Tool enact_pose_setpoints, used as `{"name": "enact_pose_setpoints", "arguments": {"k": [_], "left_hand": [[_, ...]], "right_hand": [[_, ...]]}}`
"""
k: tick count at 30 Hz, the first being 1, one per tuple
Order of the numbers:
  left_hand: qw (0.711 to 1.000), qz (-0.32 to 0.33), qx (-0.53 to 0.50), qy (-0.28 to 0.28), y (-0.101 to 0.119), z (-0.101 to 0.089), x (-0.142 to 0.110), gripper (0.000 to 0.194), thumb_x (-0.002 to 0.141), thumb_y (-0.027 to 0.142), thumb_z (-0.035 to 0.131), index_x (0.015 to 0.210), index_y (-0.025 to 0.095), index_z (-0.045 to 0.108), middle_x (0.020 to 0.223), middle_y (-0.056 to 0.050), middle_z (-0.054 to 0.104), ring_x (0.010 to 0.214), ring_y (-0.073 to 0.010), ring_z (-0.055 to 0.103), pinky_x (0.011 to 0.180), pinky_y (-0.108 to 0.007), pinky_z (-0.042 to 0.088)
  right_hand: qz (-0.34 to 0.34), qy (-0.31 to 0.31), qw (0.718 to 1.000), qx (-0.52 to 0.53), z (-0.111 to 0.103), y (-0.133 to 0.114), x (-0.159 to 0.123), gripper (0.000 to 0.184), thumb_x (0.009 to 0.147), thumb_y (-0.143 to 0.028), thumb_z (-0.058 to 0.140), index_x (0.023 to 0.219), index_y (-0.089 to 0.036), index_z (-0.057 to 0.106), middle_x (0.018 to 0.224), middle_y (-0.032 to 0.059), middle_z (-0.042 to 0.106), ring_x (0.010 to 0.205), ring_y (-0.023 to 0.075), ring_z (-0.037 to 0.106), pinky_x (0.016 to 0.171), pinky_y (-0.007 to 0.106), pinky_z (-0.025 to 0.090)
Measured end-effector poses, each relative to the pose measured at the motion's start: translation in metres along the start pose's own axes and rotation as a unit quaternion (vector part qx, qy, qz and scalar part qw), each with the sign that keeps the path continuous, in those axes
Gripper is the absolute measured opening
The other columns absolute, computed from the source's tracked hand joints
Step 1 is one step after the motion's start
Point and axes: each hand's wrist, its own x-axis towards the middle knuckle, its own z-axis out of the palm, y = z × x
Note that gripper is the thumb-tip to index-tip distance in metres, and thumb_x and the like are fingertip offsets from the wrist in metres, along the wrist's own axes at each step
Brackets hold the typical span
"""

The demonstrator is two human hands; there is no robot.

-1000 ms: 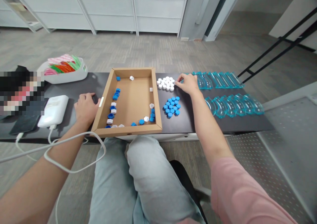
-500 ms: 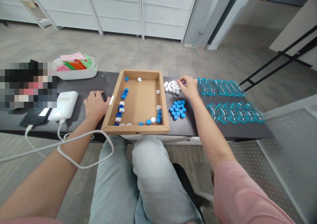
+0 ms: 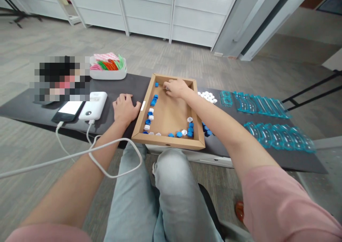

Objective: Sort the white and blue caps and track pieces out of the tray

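A shallow cardboard box (image 3: 171,141) stands on the dark table, with small blue hexagonal pieces (image 3: 154,100) and white hexagonal pieces (image 3: 184,132) along its inner edges. Inside it, near the far wall, my right hand (image 3: 175,88) reaches down with its fingers pinched together; what they hold is hidden. My left hand (image 3: 125,108) lies on the table just left of the box, fingers spread and holding nothing. Right of the box is a pile of white pieces (image 3: 208,97). A pile of blue pieces (image 3: 207,129) is partly covered by my right forearm.
Rows of clear teal plastic pieces (image 3: 262,104) lie on the right side of the table. To the left are a white power bank (image 3: 93,106), a phone (image 3: 70,109) and a white basket (image 3: 108,74) of colourful items. A white cable (image 3: 114,141) loops over my left forearm.
My right hand has moved left from the white pile into the far part of the box. My left hand stays on the table. The view has shifted, so the table appears farther right.
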Motion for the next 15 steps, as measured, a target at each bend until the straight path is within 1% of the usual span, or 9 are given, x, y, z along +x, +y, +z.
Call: {"name": "enact_pose_setpoints", "arguments": {"k": [3, 5, 7, 9, 10, 12, 14, 15], "left_hand": [[1.000, 0.005, -0.001, 0.005, -0.001, 0.001, 0.000, 0.064, 0.113, 0.041, 0.052, 0.168, 0.013, 0.069, 0.172, -0.032, 0.067, 0.161, -0.0502, 0.064, 0.136, -0.065, 0.048], [1.000, 0.006, -0.001, 0.005, -0.001, 0.002, 0.000, 0.064, 0.113, 0.041, 0.051, 0.168, 0.013, 0.069, 0.173, -0.032, 0.067, 0.161, -0.0503, 0.064, 0.136, -0.065, 0.048], [1.000, 0.005, 0.000, 0.002, -0.002, 0.002, 0.001, 0.065, 0.114, 0.042, 0.051, 0.168, 0.012, 0.069, 0.173, -0.032, 0.066, 0.162, -0.0501, 0.063, 0.137, -0.064, 0.048], [1.000, 0.004, -0.003, 0.000, -0.003, 0.002, 0.001, 0.066, 0.113, 0.042, 0.052, 0.168, 0.010, 0.069, 0.173, -0.033, 0.066, 0.162, -0.0507, 0.063, 0.136, -0.063, 0.048], [1.000, 0.005, -0.004, 0.000, -0.004, 0.002, 0.001, 0.066, 0.113, 0.042, 0.054, 0.168, 0.009, 0.069, 0.173, -0.034, 0.065, 0.162, -0.0513, 0.063, 0.136, -0.063, 0.048], [1.000, 0.007, -0.002, 0.000, -0.005, 0.002, 0.002, 0.066, 0.113, 0.043, 0.055, 0.168, 0.008, 0.069, 0.172, -0.034, 0.065, 0.161, -0.0519, 0.063, 0.136, -0.063, 0.048], [1.000, 0.012, 0.004, -0.005, -0.005, 0.001, 0.002, 0.067, 0.116, 0.043, 0.052, 0.169, 0.006, 0.068, 0.173, -0.035, 0.064, 0.161, -0.0515, 0.063, 0.136, -0.064, 0.047], [1.000, 0.013, 0.009, -0.008, -0.005, 0.001, 0.002, 0.067, 0.117, 0.043, 0.050, 0.170, 0.006, 0.067, 0.173, -0.035, 0.064, 0.162, -0.0510, 0.062, 0.136, -0.064, 0.047]], "right_hand": [[-0.030, -0.005, 0.999, 0.008, -0.001, -0.014, -0.004, 0.031, 0.110, -0.025, 0.065, 0.138, -0.024, 0.080, 0.145, 0.0201, 0.088, 0.133, 0.0424, 0.081, 0.108, 0.051, 0.051], [-0.065, -0.013, 0.997, 0.029, -0.005, -0.022, -0.010, 0.024, 0.111, -0.025, 0.065, 0.131, -0.026, 0.078, 0.140, 0.0165, 0.089, 0.128, 0.0393, 0.081, 0.105, 0.047, 0.049], [-0.102, -0.016, 0.992, 0.073, -0.009, -0.026, -0.017, 0.022, 0.113, -0.027, 0.065, 0.131, -0.027, 0.076, 0.136, 0.0129, 0.090, 0.123, 0.0361, 0.081, 0.103, 0.045, 0.048], [-0.125, 0.008, 0.984, 0.130, -0.015, -0.023, -0.029, 0.025, 0.116, -0.030, 0.064, 0.138, -0.026, 0.076, 0.133, 0.0115, 0.090, 0.120, 0.0343, 0.080, 0.105, 0.045, 0.049], [-0.127, 0.030, 0.979, 0.157, -0.018, -0.017, -0.038, 0.027, 0.119, -0.033, 0.063, 0.140, -0.025, 0.077, 0.133, 0.0116, 0.090, 0.119, 0.0339, 0.080, 0.107, 0.046, 0.050], [-0.114, 0.087, 0.969, 0.202, -0.020, 0.004, -0.063, 0.029, 0.121, -0.041, 0.062, 0.136, -0.026, 0.081, 0.131, 0.0120, 0.089, 0.120, 0.0339, 0.078, 0.111, 0.048, 0.052], [-0.073, 0.159, 0.954, 0.243, -0.016, 0.035, -0.097, 0.029, 0.119, -0.048, 0.066, 0.125, -0.027, 0.085, 0.128, 0.0117, 0.088, 0.120, 0.0343, 0.077, 0.114, 0.051, 0.055], [-0.040, 0.204, 0.941, 0.265, -0.011, 0.053, -0.115, 0.027, 0.117, -0.050, 0.070, 0.122, -0.028, 0.085, 0.125, 0.0113, 0.087, 0.119, 0.0341, 0.078, 0.113, 0.051, 0.057]]}}
